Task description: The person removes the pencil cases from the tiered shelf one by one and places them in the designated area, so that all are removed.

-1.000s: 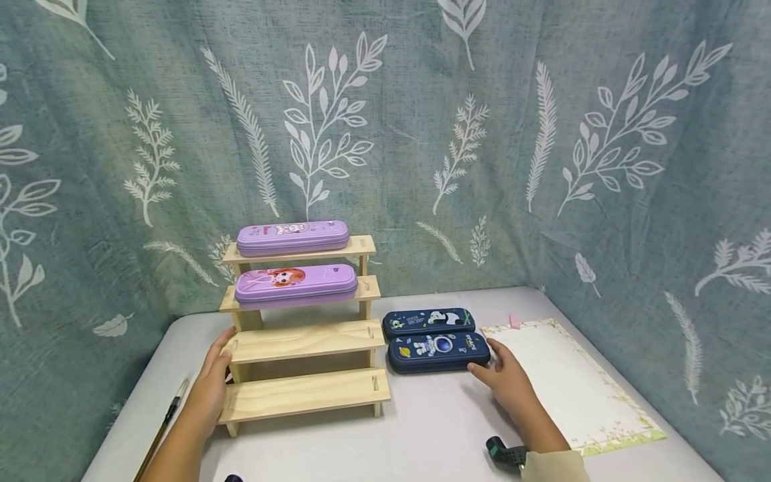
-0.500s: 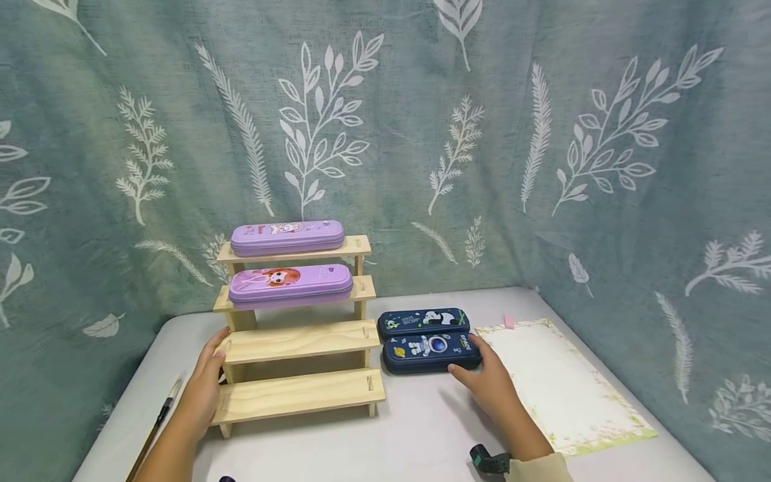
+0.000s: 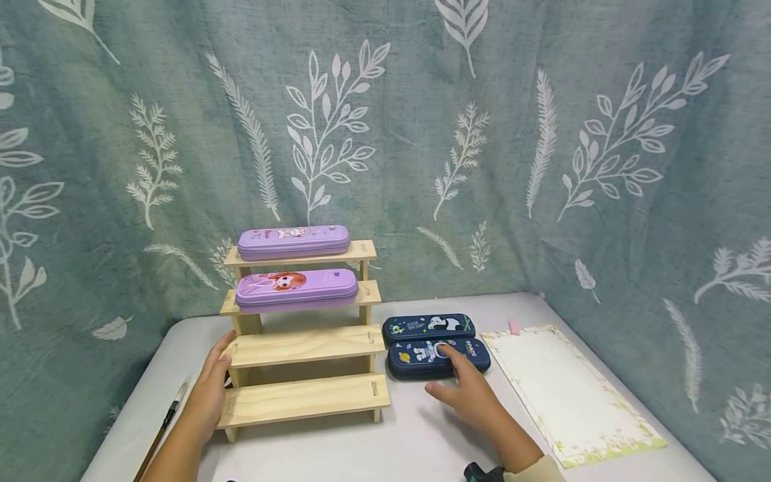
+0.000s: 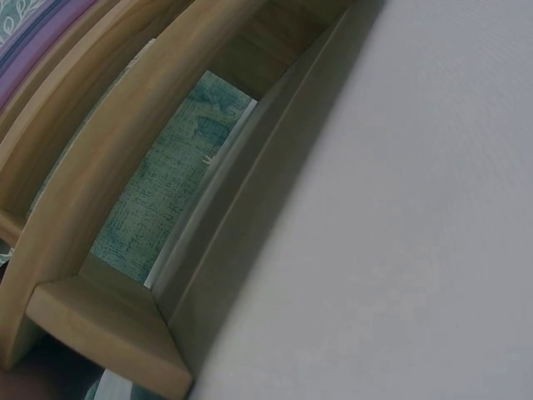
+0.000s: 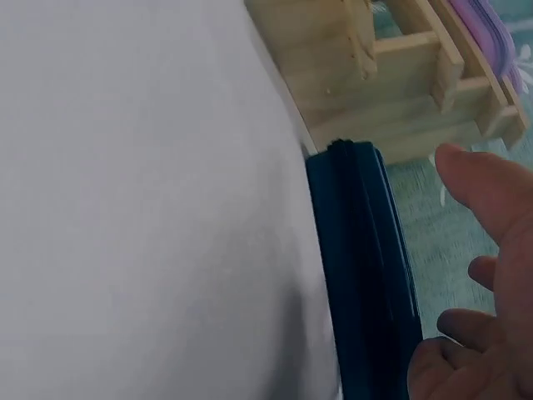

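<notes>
A tiered wooden stand (image 3: 304, 398) carries a lilac pencil case (image 3: 295, 242) on its top tier and a purple pencil case (image 3: 296, 289) with a girl's picture just below. My left hand (image 3: 207, 391) holds the stand's left side at the third tier; some fingers are hidden behind the wood. To the right, a dark blue astronaut pencil case (image 3: 412, 358) lies in front of a dark blue panda one (image 3: 427, 327). My right hand (image 3: 472, 395) is over the astronaut case's front, forefinger overlapping its lid, thumb spread apart. The right wrist view shows its fingers (image 5: 470, 329) loosely bent beside the case.
A floral-bordered sheet (image 3: 572, 388) lies at the right, with a small pink piece (image 3: 514, 327) at its top edge. Left of the stand is a long brush (image 3: 162, 428). Patterned green curtains (image 3: 397, 147) surround the white table (image 3: 415, 435).
My right hand has moved left from the astronaut case's right end to over its middle. The left hand stays at the stand, and the pencil cases keep their places.
</notes>
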### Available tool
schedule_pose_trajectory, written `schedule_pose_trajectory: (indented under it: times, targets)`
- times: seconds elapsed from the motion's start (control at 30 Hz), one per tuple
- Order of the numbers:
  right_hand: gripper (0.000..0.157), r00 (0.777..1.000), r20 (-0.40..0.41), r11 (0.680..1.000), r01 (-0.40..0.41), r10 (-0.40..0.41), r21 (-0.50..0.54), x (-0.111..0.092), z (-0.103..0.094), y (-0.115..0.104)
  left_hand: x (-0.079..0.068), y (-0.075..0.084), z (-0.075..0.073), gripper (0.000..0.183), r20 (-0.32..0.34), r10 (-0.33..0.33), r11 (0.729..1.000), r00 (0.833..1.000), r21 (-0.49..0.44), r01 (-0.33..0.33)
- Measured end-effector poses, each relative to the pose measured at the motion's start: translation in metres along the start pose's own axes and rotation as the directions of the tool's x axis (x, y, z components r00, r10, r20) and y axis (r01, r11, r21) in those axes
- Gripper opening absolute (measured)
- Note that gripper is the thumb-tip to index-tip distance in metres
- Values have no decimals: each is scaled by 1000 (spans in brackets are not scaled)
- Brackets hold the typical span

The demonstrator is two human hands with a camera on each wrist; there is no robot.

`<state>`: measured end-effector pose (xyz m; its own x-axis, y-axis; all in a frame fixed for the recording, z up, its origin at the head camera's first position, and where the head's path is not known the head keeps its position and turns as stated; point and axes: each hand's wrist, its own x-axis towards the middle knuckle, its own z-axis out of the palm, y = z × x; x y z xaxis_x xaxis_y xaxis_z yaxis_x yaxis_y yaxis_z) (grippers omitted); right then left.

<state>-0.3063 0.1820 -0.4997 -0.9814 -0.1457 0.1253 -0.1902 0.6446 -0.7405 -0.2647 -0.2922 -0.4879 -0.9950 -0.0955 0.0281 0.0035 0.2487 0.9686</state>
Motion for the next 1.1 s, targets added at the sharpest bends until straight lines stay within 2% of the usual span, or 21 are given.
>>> schedule_pose_trajectory:
  times: [0.13,0.27,0.43,0.63,0.93,1.1]
  targets:
    - [86,997,51,994,70,-66,-89,2,-3,-14,2,-2,-2,55,-4,5,1000,1000,3,-5]
    - [86,984,112,977,155,-139,-146,8,-10,-30,4,-1,-3,55,-16,-5,1000,1000,13,6]
    - [87,975,159,961,186,-155,-204,13,-16,-46,1,1,-1,55,-7,-16,1000,1000,11,16]
    - [87,962,199,940,236,-189,-248,17,-21,-71,1,-2,-1,55,-13,1,1000,1000,12,0]
    - [83,950,182,916,297,-255,-269,31,-17,-119,1,-1,-2,55,-23,27,1000,999,4,-27]
    - [81,948,166,923,305,-271,-235,41,-7,-135,-1,-1,0,55,-22,24,1000,999,-13,-24]
